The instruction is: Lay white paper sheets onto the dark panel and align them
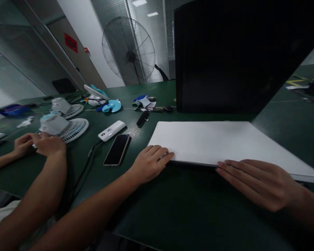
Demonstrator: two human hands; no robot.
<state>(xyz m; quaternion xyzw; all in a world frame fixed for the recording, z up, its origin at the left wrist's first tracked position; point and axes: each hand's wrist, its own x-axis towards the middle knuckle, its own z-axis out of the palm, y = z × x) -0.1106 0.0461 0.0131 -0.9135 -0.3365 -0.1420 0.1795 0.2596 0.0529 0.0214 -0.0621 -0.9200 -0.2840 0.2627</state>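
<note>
Lying flat, white sheet stack (219, 143) crosswise

No writing can be read anywhere. The red sign (70, 42) on the far wall carries a dark mark too blurred to make out, and the small dark marking on the white power bank (111, 130) is too small to read.

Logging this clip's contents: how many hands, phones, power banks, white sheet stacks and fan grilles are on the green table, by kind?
Hands: 4, wearer's left hand and right hand, plus a co-worker's two
Phone: 1
Power bank: 1
White sheet stack: 1
Fan grilles: 2
Total: 9
</note>
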